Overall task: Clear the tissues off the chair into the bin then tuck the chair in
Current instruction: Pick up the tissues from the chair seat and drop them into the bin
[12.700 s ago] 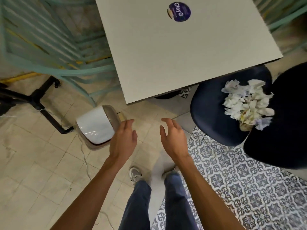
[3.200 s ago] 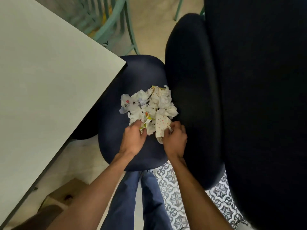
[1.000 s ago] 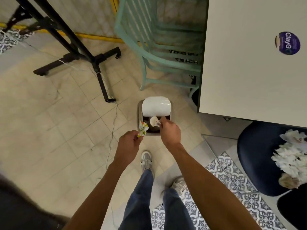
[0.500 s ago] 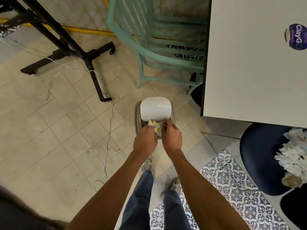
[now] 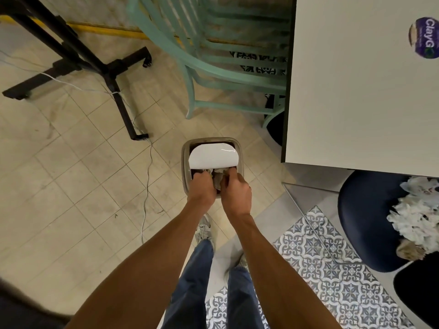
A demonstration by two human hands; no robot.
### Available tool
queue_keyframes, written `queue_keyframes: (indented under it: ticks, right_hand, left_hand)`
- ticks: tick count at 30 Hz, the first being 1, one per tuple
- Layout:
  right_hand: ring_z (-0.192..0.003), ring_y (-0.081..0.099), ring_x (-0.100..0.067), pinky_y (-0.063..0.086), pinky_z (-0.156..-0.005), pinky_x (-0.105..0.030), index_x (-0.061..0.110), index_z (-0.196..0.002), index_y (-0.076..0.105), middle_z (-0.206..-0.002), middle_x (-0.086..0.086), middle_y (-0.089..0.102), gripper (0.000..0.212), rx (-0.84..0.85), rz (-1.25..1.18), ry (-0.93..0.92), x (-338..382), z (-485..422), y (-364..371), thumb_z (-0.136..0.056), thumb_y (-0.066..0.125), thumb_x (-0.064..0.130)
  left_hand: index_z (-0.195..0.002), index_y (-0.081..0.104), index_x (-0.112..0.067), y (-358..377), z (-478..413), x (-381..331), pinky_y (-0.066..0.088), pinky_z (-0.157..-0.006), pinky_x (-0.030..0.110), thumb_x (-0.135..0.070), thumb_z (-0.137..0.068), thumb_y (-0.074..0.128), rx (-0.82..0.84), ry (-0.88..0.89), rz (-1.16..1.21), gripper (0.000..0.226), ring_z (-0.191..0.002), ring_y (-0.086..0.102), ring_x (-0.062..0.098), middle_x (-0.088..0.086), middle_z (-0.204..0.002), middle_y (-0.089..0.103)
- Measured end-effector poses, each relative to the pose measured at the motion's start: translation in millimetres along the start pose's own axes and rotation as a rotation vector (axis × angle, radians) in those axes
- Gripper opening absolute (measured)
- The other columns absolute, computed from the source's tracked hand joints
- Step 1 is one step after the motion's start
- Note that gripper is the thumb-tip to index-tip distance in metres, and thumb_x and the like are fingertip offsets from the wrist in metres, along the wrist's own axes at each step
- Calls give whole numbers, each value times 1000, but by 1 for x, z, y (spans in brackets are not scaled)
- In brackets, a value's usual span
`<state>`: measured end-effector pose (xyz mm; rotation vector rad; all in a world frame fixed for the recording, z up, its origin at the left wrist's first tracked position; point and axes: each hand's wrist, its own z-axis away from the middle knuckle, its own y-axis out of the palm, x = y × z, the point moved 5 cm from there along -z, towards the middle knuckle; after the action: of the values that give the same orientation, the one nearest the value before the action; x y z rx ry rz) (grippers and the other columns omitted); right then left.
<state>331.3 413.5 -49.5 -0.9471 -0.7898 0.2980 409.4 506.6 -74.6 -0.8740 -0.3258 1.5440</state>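
Observation:
A small grey bin [image 5: 186,162] with a white swing lid [image 5: 212,155] stands on the floor ahead of my feet. Both hands are at its opening under the lid. My left hand [image 5: 202,188] and my right hand [image 5: 236,191] have curled fingers dipping into the bin, each gripping a crumpled tissue [image 5: 218,174]; the fingertips are hidden. At the right, the dark blue chair seat [image 5: 365,222] sticks out from under the white table [image 5: 356,91] and carries a pile of white tissues [image 5: 418,214]. Its dark backrest [image 5: 418,293] is at the lower right.
A mint green chair [image 5: 213,74] stands behind the bin, beside the table edge. A black stand's legs [image 5: 111,74] and a thin white cable [image 5: 147,181] cross the tiled floor on the left. A patterned rug [image 5: 320,269] lies under the blue chair.
Both hands have carried tissues from the chair to the bin and, over the last second, moved forward and down into its opening under the lid.

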Motion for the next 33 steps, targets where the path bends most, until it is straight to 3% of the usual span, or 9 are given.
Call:
queue_keyframes:
  ticks: [6, 9, 12, 17, 21, 27, 33]
  right_hand:
    - [-87, 72, -30, 64, -71, -45, 14, -124, 57, -111, -8, 71, 24, 45, -87, -14, 7, 1, 9, -101, 56, 6]
    - [-96, 71, -27, 66, -81, -43, 17, -133, 57, -121, -8, 70, 35, 72, -132, 2, 8, 9, 6, -101, 52, 4]
    - [-103, 72, -27, 66, -86, -43, 20, -138, 55, -129, -8, 68, 38, 71, -167, -2, 6, 19, 1, -103, 51, 6]
    - [-106, 74, -35, 65, -87, -49, 17, -140, 57, -139, -11, 65, 35, 43, -176, -11, 2, 36, -20, -105, 52, 9]
    - [-103, 75, -35, 65, -88, -46, 15, -134, 61, -132, -13, 69, 31, -6, -185, -52, -13, 61, -52, -104, 56, 9]
    - [-110, 72, -33, 62, -92, -45, 16, -139, 61, -141, -11, 66, 35, -65, -172, -19, -75, 123, -120, -104, 57, 14]
    - [-110, 70, -32, 57, -90, -40, 19, -138, 61, -136, -10, 68, 34, -115, -156, 69, -162, 190, -191, -104, 57, 22]
  left_hand:
    - [-133, 52, 4, 7, 3, 3, 45, -101, 45, -9, -104, 51, 21, 4, 77, 32, -123, 54, 42, 26, -137, 52]
    - [-139, 49, -2, 4, 14, 5, 49, -104, 46, -10, -99, 60, -12, 94, 130, 43, -126, 56, 38, 22, -139, 53]
    - [-141, 51, -12, -5, 33, 9, 55, -102, 46, -10, -97, 62, -76, 144, 121, 45, -123, 59, 31, 13, -139, 56]
    - [-147, 48, -15, -13, 73, 16, 55, -100, 45, -12, -103, 56, -134, 149, 11, 45, -124, 61, 34, 12, -143, 55]
    - [-147, 48, -17, -17, 110, 5, 55, -96, 47, -14, -102, 57, -171, 182, -72, 46, -121, 63, 34, 12, -142, 58]
    - [-141, 51, -17, -9, 182, -48, 60, -80, 48, -15, -101, 57, -243, 305, -157, 41, -108, 66, 37, 12, -127, 62]
    - [-141, 55, -18, 19, 248, -111, 57, -87, 45, -18, -102, 56, -257, 393, -150, 38, -113, 65, 34, 9, -131, 65]
